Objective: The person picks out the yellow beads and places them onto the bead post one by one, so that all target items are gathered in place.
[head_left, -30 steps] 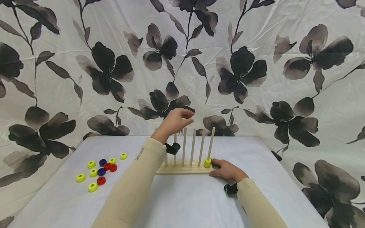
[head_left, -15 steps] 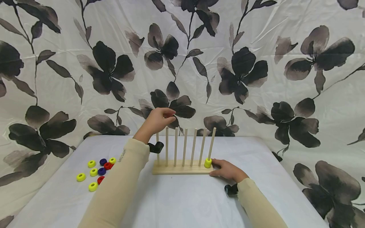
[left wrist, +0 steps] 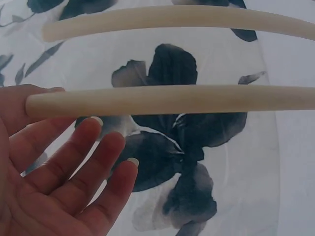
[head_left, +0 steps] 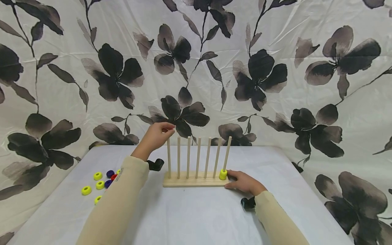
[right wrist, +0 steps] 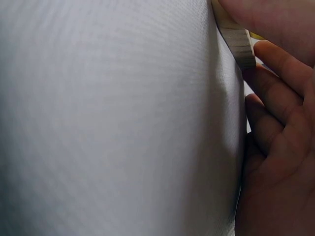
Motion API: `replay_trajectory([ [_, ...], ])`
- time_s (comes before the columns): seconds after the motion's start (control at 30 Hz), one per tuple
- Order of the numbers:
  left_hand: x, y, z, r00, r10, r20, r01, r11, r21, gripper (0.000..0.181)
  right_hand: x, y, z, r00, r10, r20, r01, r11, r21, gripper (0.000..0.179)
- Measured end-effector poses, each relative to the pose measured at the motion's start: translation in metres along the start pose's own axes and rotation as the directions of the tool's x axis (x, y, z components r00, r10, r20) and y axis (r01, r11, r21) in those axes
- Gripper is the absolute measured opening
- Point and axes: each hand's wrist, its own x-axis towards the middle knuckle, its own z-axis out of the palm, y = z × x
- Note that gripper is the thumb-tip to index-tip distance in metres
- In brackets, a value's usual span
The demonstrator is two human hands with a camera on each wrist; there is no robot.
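A wooden peg stand with several upright dowels stands mid-table. My left hand is at the top of its leftmost peg. In the left wrist view that peg passes in front of my thumb and index finger, and the other fingers spread loosely; contact with the peg is unclear. No ring shows in this hand. My right hand holds the stand's right end, thumb in front and fingers behind; the right wrist view shows the base end between them. Yellow rings sit low on the rightmost peg.
Loose yellow, blue and red rings lie on the left of the white table, among them a yellow ring and a blue ring. My left sleeve covers part of the group. A floral cloth hangs behind.
My left hand has moved left along the tops of the pegs and slightly down, to the leftmost one. Its sleeve now covers more of the rings. My right hand stays on the stand.
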Motion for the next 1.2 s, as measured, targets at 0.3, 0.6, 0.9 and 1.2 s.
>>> replay_trajectory([
  [0.3,-0.008,-0.018,-0.002,0.997,-0.076,-0.029,0.074,0.996,-0.044,0.035,0.001,0.000,0.001,1.000,0.011,0.004,-0.011,1.000,0.012,0.079],
  [0.6,-0.014,-0.036,-0.003,0.992,-0.122,-0.017,0.121,0.991,-0.054,0.035,0.000,0.002,0.000,1.000,0.020,-0.001,-0.020,1.000,0.021,0.080],
  [0.9,-0.022,-0.064,-0.001,0.985,-0.171,0.011,0.171,0.984,-0.042,0.037,-0.002,0.000,0.001,1.000,0.018,-0.002,-0.018,1.000,0.013,0.079],
  [1.2,-0.031,-0.088,0.001,0.980,-0.198,0.020,0.198,0.980,0.016,0.037,-0.001,-0.001,0.000,1.000,0.026,0.002,-0.026,1.000,0.005,0.079],
])
